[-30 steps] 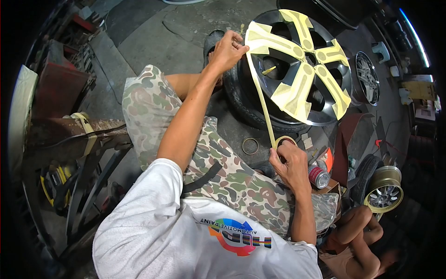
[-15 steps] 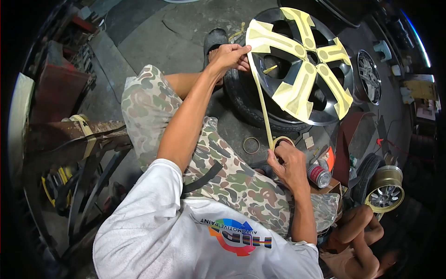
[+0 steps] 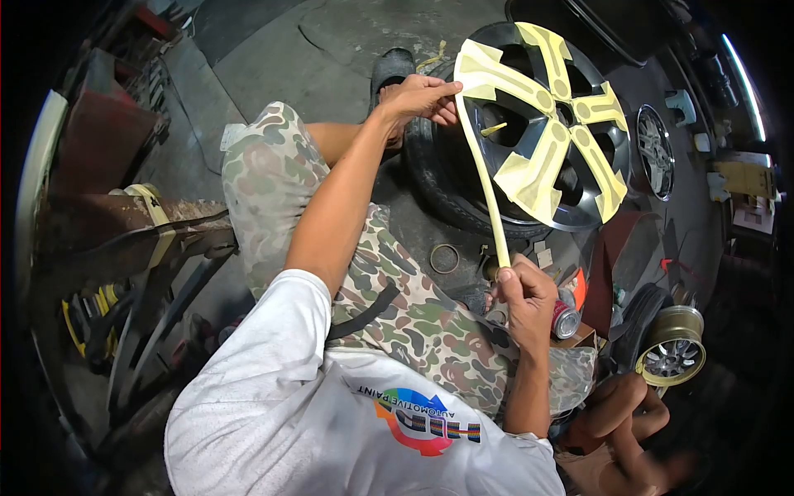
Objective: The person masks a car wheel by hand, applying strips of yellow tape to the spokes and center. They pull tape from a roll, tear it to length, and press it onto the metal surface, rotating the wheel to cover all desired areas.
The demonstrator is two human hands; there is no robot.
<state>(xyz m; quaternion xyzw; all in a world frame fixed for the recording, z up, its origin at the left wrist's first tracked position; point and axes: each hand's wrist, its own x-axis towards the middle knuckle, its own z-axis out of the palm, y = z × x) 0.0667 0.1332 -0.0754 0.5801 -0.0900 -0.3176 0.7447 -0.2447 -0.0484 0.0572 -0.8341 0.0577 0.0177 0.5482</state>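
Note:
A black wheel rim (image 3: 604, 153) lies on a tire (image 3: 426, 169), its several spokes covered with pale yellow masking paper (image 3: 538, 178). My left hand (image 3: 423, 99) pinches one end of a masking tape strip (image 3: 488, 190) against the rim's edge, beside the covered spoke at upper left. The strip runs taut from there down to my right hand (image 3: 529, 293), which is closed around its other end. The tape's roll is mostly hidden by my right hand. A yellow piece sticks up from the valve area (image 3: 494, 129) in a rim opening.
A loose tape ring (image 3: 444, 259) lies on the floor near my knee. Beyond my right hand are a can (image 3: 565, 321), a brown curved sheet (image 3: 616, 264) and a gold wheel (image 3: 674, 347). Another wheel (image 3: 655, 153) stands at right. A person (image 3: 616, 422) sits at lower right.
My right hand has turned and moved slightly right and down, and the tape roll in it is now mostly hidden. My left hand still pinches the strip at the rim; the view has shifted slightly.

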